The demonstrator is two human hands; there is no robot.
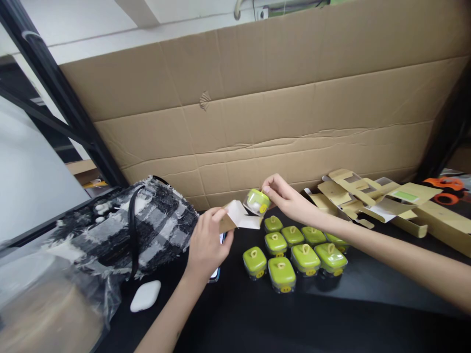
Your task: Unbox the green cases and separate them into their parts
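My left hand (210, 241) is closed round a small cardboard box (241, 215), whose white inner flaps stand open toward the right. At the box's open end, my right hand (285, 197) pinches a small clear container with a green lid (257, 202); white contents and a round yellow sticker show on it. The container is tilted, and I cannot tell whether it still touches the flaps. Below my right hand, several like green-lidded containers (281, 273) with loop tabs stand grouped on the black table (235, 318). A phone (215, 275) lies partly hidden behind my left hand.
Flattened and opened cardboard boxes (379, 196) pile up at the right, beside orange-handled scissors (446, 190). A black-and-white fringed bag (154, 230), a white earbud case (145, 295) and a clear plastic bag (55, 304) occupy the left. A large cardboard sheet (265, 108) walls off the back.
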